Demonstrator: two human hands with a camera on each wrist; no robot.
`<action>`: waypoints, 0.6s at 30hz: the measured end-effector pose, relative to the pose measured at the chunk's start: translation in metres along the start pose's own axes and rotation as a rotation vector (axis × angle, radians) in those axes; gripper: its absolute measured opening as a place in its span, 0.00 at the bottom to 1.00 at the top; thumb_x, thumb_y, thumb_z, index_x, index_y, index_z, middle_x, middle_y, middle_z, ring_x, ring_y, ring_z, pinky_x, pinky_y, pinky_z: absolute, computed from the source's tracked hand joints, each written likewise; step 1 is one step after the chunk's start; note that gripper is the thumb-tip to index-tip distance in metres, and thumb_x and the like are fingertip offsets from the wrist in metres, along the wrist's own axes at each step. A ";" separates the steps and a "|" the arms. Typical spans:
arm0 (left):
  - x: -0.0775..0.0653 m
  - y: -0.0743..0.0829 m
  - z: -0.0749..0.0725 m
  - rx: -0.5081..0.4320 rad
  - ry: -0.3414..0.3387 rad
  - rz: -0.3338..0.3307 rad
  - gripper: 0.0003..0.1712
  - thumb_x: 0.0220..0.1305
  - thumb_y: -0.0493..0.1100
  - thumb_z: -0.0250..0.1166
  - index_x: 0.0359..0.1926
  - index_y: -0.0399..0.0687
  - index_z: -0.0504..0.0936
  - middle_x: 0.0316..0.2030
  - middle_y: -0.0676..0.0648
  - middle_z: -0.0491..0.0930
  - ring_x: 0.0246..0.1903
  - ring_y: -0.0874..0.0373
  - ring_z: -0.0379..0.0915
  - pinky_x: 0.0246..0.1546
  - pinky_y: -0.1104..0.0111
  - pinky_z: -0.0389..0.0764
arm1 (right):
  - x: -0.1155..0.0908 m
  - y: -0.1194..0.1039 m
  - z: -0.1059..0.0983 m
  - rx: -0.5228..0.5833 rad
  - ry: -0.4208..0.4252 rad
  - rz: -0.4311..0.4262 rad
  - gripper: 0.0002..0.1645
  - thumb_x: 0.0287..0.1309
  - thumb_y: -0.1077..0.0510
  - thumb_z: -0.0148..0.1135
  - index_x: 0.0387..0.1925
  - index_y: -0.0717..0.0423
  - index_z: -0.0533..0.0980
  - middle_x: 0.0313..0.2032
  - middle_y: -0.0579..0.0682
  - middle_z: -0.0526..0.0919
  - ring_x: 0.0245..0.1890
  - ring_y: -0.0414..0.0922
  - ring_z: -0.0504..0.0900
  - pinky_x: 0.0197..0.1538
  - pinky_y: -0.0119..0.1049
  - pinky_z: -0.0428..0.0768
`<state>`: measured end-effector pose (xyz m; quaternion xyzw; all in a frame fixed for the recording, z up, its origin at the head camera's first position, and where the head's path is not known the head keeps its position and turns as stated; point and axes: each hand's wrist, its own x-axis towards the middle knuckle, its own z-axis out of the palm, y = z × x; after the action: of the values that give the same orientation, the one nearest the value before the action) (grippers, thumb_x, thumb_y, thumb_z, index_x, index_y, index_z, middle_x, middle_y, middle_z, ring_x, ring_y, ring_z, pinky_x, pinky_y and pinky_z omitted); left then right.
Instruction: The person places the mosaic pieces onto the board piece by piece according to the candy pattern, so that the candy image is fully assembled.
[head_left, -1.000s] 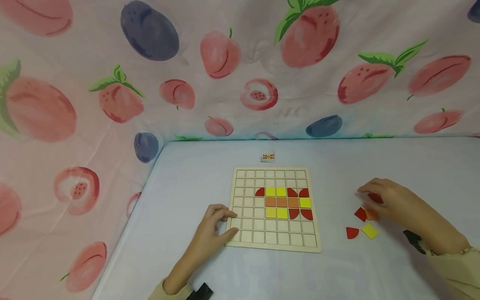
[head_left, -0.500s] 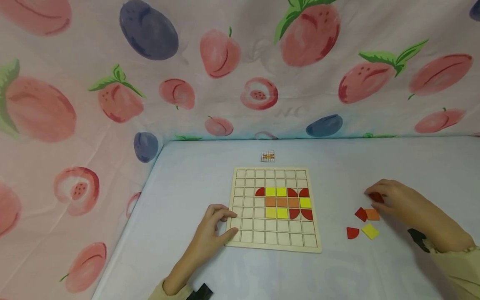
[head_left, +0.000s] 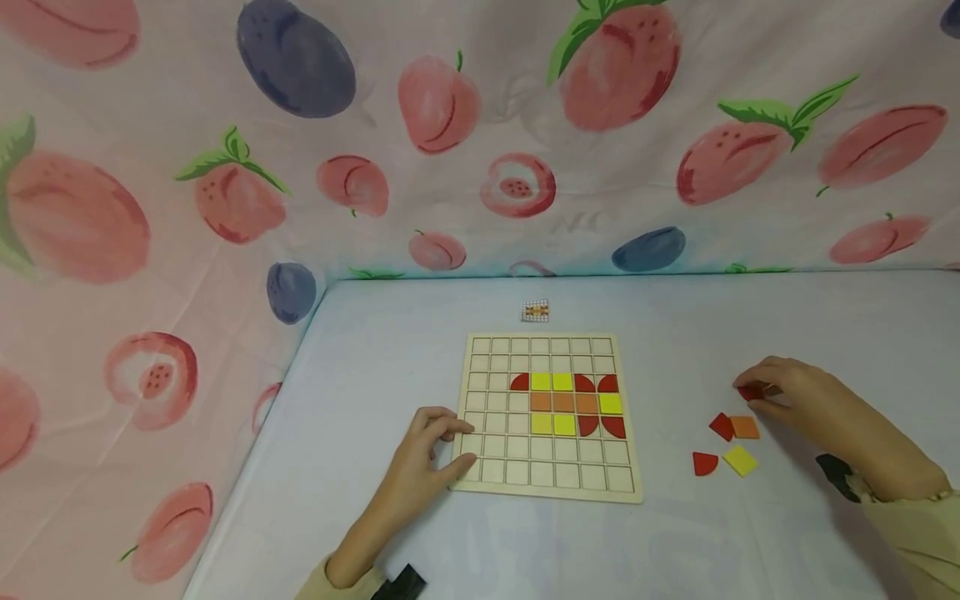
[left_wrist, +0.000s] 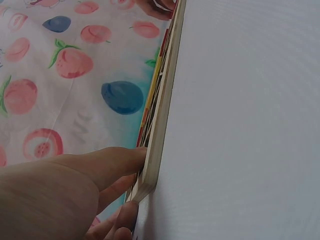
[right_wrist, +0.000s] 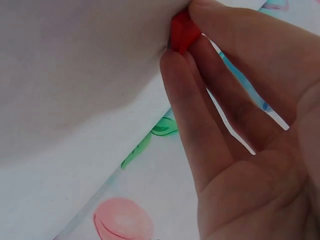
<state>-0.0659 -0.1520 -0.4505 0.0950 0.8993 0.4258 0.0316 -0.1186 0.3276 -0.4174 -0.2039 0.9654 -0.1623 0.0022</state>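
My left hand (head_left: 423, 467) rests at the left edge of a square wooden grid board (head_left: 525, 467), thumb and fingertips on its rim. The left wrist view shows the thumb (left_wrist: 120, 162) over the board's edge (left_wrist: 162, 110) close to a corner. Set in the grid are yellow squares (head_left: 551, 382), orange squares (head_left: 562, 402) and red quarter-round tiles (head_left: 613, 427). To the right of the board, my right hand (head_left: 806, 408) pinches a red tile (right_wrist: 184, 31) between thumb and fingertips; its outline is partly covered by the fingers.
Loose tiles lie near the right hand: a red one (head_left: 722, 427), an orange square (head_left: 746, 427), a yellow square (head_left: 741, 460) and a red quarter-round (head_left: 704, 463). A small pattern card (head_left: 536, 311) lies behind the board. A fruit-print cloth (head_left: 517, 125) stands behind the table.
My right hand has shifted slightly right, its fingers closing on the red tile and uncovering the orange square. The left hand and the board have stayed in place.
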 end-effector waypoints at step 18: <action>0.000 0.001 -0.001 0.004 0.000 -0.003 0.18 0.57 0.42 0.75 0.48 0.59 0.83 0.56 0.53 0.70 0.46 0.61 0.68 0.39 0.71 0.70 | -0.001 -0.003 -0.001 -0.014 0.135 0.047 0.16 0.34 0.67 0.81 0.29 0.57 0.83 0.26 0.41 0.81 0.27 0.41 0.80 0.34 0.44 0.83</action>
<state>-0.0662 -0.1516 -0.4492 0.0937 0.9003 0.4238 0.0319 -0.1166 0.3255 -0.4154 -0.1699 0.9690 -0.1687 -0.0605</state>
